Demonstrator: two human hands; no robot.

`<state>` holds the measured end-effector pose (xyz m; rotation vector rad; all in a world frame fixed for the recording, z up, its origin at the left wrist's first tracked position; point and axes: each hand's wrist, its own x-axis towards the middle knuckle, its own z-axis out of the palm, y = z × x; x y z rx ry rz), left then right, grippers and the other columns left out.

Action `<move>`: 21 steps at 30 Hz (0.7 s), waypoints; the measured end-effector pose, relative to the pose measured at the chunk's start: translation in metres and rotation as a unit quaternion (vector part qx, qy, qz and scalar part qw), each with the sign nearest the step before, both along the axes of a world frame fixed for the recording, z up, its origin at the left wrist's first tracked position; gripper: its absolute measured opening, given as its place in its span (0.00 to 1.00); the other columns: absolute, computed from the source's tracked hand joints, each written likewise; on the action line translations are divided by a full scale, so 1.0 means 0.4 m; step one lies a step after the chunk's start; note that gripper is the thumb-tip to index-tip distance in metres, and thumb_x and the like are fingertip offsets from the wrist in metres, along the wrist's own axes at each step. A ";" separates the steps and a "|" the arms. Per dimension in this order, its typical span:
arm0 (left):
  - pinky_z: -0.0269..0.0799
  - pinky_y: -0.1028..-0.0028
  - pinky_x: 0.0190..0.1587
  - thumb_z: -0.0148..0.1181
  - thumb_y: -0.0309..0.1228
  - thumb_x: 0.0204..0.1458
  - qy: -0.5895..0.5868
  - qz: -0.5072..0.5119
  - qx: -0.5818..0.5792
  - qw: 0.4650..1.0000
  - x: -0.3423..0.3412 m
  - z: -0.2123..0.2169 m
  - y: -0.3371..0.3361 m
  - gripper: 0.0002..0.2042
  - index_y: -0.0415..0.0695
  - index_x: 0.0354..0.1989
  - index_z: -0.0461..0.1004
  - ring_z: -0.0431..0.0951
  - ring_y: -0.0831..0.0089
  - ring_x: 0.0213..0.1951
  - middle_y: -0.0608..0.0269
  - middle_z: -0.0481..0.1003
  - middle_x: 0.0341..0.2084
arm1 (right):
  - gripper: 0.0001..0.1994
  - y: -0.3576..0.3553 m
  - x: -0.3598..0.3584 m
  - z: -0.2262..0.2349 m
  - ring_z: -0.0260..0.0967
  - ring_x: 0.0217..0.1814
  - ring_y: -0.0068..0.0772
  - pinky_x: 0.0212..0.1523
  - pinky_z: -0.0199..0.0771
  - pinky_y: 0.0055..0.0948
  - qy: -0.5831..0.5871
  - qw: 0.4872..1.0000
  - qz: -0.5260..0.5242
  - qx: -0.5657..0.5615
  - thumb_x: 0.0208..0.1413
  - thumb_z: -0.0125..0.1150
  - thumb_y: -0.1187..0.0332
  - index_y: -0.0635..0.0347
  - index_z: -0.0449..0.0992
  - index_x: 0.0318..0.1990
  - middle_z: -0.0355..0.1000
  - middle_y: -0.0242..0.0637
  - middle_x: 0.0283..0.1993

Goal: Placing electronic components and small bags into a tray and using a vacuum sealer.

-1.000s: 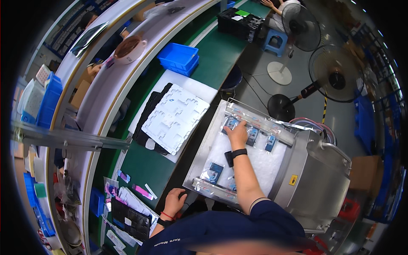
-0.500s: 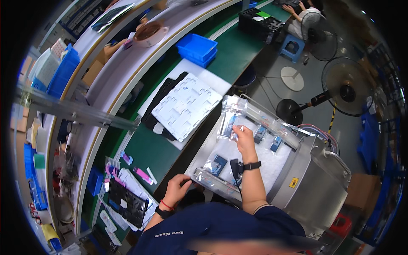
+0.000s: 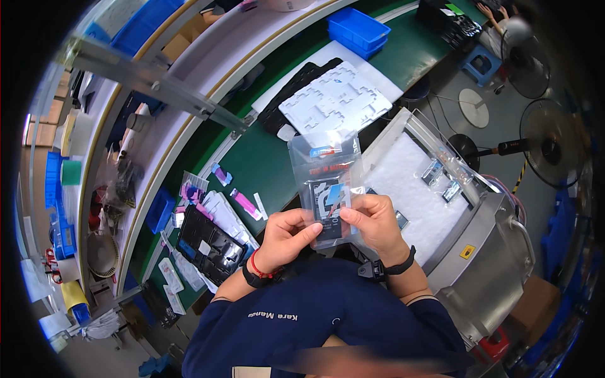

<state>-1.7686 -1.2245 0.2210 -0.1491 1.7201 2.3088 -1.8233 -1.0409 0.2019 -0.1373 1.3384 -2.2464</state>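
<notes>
A clear plastic pouch [image 3: 322, 165] with a dark flat rectangular part [image 3: 326, 200] inside is held up in front of me. My left hand [image 3: 287, 236] pinches its lower left side between thumb and fingers. On the lower right side, my right hand [image 3: 377, 225] grips the same pouch, its thumb lying over the front. Beyond and to the right, several similar packed parts [image 3: 432, 172] lie on the white pad [image 3: 397, 165] of a stainless steel machine [image 3: 485, 252]. One of them is partly covered by my right hand.
White moulded trays [image 3: 337, 97] rest on a pale sheet on the green bench [image 3: 277, 154], with blue bins [image 3: 359, 31] farther back. At left lie a black tray [image 3: 208, 246] and pink strips [image 3: 244, 203]. A standing fan [image 3: 548, 142] and another person [image 3: 510, 38] are at the right.
My right hand has lifted the pouch off the machine's pad and drawn it in toward me. My left hand has left the machine's edge and taken hold of the pouch. The view has shifted.
</notes>
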 end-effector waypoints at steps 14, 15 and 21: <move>0.66 0.83 0.25 0.52 0.24 0.52 0.043 -0.019 0.000 0.999 0.060 0.024 -0.120 0.05 0.33 0.31 0.71 0.71 0.82 0.22 0.65 0.73 0.22 | 0.07 -0.104 0.046 0.052 0.67 0.22 0.20 0.24 0.67 0.18 0.042 0.999 0.032 0.010 0.51 0.56 0.75 0.65 0.71 0.22 0.70 0.34 0.20; 0.66 0.83 0.25 0.52 0.24 0.52 0.044 -0.019 0.001 0.999 0.062 0.026 -0.122 0.05 0.33 0.31 0.71 0.71 0.82 0.22 0.65 0.73 0.22 | 0.07 -0.106 0.049 0.054 0.67 0.22 0.20 0.24 0.67 0.18 0.045 0.998 0.032 0.014 0.51 0.56 0.75 0.65 0.71 0.22 0.70 0.34 0.20; 0.66 0.83 0.24 0.52 0.24 0.52 0.056 -0.026 -0.002 0.998 0.070 0.031 -0.128 0.05 0.33 0.31 0.71 0.71 0.82 0.22 0.65 0.72 0.22 | 0.07 -0.115 0.060 0.062 0.67 0.22 0.20 0.24 0.68 0.18 0.054 0.998 0.029 0.017 0.51 0.56 0.75 0.65 0.71 0.23 0.70 0.34 0.20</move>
